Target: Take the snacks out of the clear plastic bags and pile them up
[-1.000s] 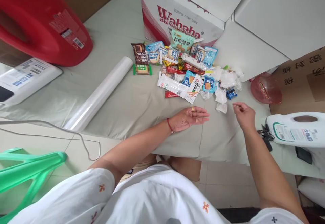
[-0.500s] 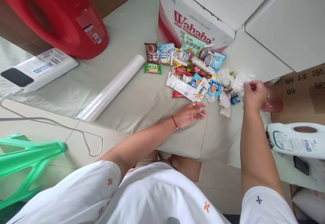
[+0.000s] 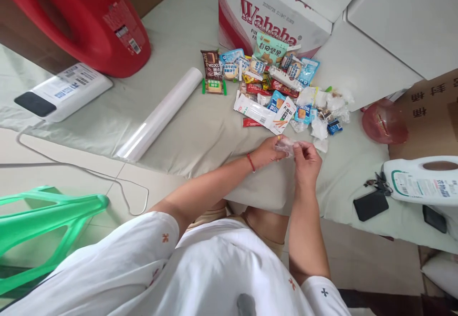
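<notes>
My left hand, with a red cord on its wrist, and my right hand meet near the front of the cloth-covered surface. Both are closed on a small crumpled piece of clear plastic film, pinched between their fingertips. Just beyond them lies a heap of wrapped snacks: a white packet, an upright white packet with sticks printed on it, small blue packets and a green nut packet. Crumpled clear wrappers lie at the heap's right side.
A roll of clear film lies left of the heap. Behind stands a Wahaha carton. A red jug and a white device are at left; a red bowl, white bottle and black wallet-like item at right.
My right hand has come from the heap's right side toward me and left, bringing the clear film to my left hand. My left hand has gone from open to closed on it.
</notes>
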A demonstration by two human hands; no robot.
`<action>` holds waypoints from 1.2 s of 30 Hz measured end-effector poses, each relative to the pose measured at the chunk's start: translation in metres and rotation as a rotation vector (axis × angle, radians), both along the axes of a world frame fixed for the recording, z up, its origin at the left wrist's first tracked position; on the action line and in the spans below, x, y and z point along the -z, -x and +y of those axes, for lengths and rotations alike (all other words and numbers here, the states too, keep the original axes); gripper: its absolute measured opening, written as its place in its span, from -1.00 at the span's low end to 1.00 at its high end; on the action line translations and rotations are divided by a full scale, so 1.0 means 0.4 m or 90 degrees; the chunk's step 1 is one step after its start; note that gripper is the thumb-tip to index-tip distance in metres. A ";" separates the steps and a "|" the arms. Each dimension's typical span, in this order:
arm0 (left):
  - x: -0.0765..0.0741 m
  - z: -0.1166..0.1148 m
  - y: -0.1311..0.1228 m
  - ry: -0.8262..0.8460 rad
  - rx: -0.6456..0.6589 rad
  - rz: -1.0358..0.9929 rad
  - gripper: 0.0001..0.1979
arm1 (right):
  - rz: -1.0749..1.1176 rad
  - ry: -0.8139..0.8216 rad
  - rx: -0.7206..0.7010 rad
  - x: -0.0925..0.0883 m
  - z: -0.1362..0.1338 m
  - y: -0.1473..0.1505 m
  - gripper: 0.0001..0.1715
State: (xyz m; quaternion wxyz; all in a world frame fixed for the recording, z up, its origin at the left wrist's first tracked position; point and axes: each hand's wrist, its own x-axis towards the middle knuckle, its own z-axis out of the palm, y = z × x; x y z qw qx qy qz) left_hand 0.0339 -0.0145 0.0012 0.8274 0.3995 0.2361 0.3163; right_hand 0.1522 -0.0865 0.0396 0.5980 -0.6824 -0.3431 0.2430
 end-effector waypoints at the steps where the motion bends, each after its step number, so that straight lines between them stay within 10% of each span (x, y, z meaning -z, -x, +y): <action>1: 0.000 0.001 -0.002 0.007 -0.012 0.002 -0.57 | 0.002 -0.015 0.027 -0.008 0.002 -0.011 -0.51; 12: -0.007 0.033 0.025 0.129 -0.058 -0.094 -0.58 | 0.319 -0.089 0.205 -0.032 -0.087 -0.122 -0.30; 23: 0.008 0.002 0.003 0.002 0.073 -0.041 -0.33 | 0.243 -0.014 0.105 -0.052 -0.098 -0.044 -0.45; 30: 0.003 0.030 0.009 0.088 -0.077 -0.066 -0.45 | 0.344 -0.005 0.111 -0.064 -0.117 -0.073 -0.47; 36: -0.009 0.027 0.017 -0.103 -0.150 -0.056 -0.57 | 0.327 0.003 0.095 -0.102 -0.112 -0.056 -0.44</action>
